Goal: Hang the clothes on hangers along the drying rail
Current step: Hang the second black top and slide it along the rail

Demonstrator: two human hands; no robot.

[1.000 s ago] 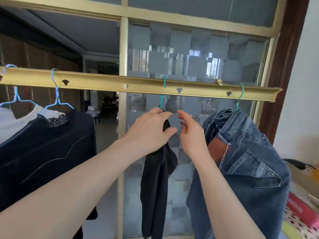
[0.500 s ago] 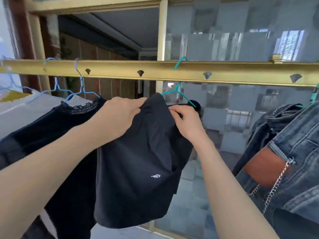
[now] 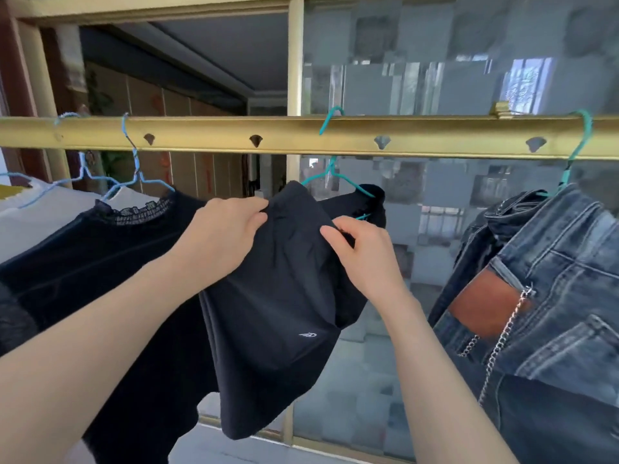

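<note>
A gold drying rail [image 3: 301,135] runs across the view. A teal hanger [image 3: 330,169] hooks over its middle and carries a black garment [image 3: 274,313] with a small white logo. My left hand [image 3: 224,236] grips the garment's upper left edge. My right hand [image 3: 361,252] pinches the fabric at its upper right, just below the hanger's right arm. The cloth spreads between both hands and hangs down below them.
Left of it, a black lace-collared top [image 3: 110,256] hangs on a blue hanger [image 3: 134,169], with a white garment [image 3: 30,216] further left. Blue jeans [image 3: 542,296] with a chain hang on a teal hanger at the right. Glass panels stand behind the rail.
The bunched black garment has been spread out wide on the teal hanger. Both hands moved from the hanger's neck to the fabric's upper edges, and the view shifted left.
</note>
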